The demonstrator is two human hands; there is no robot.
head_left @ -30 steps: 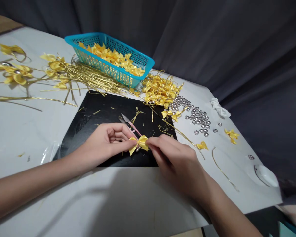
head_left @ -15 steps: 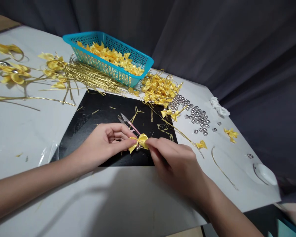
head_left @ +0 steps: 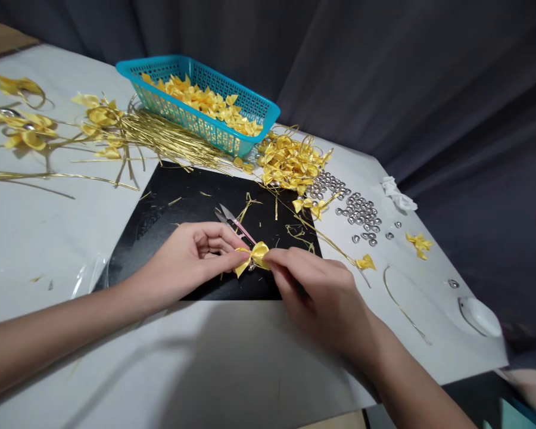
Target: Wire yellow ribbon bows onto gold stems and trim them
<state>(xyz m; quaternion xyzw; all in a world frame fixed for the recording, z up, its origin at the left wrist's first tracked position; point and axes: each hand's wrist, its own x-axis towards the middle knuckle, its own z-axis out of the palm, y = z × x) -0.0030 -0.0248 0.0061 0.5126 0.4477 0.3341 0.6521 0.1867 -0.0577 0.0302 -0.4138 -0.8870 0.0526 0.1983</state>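
Note:
A small yellow ribbon bow (head_left: 259,251) is pinched between both hands over the black mat (head_left: 185,193). My left hand (head_left: 201,253) holds its left side between thumb and fingers, the other fingers curled in. On the right side, my right hand (head_left: 315,280) grips it with fingertips closed. A shiny silver bead (head_left: 251,266) shows just under the bow's middle. Pink-handled thread snips (head_left: 239,225) lie on the mat behind the bow, blades pointing away, their near end hidden by the hands. Gold tie scraps (head_left: 249,201) are scattered around them.
A blue basket (head_left: 209,122) of yellow bows stands at the back, with a bundle of gold ties (head_left: 174,143) before it. Finished-looking bows (head_left: 290,161) are heaped to its right, beside many silver beads (head_left: 361,213). A white round object (head_left: 482,316) sits near the right edge.
Both hands keep their pinch on the bow, with barely any motion. The whole view has shifted very slightly.

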